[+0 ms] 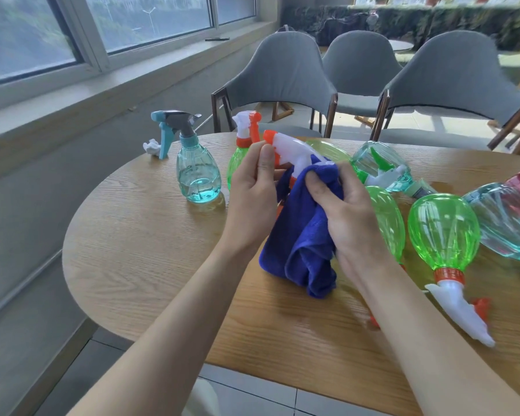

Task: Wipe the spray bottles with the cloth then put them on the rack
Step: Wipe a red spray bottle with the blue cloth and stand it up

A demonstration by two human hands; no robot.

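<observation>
Currently holding green spray bottle (291,148) up over surface (132,235), left grip (252,190) pinching orange nozzle (269,136), right grip (348,214) curled round blue cloth (300,244) at trigger neck; probably light, slick, thin-walled, so best gripped at rigid neck.

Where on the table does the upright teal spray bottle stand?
In the head view, the teal spray bottle stands on the table, left of the left hand, a crumpled white tissue near it.
</observation>
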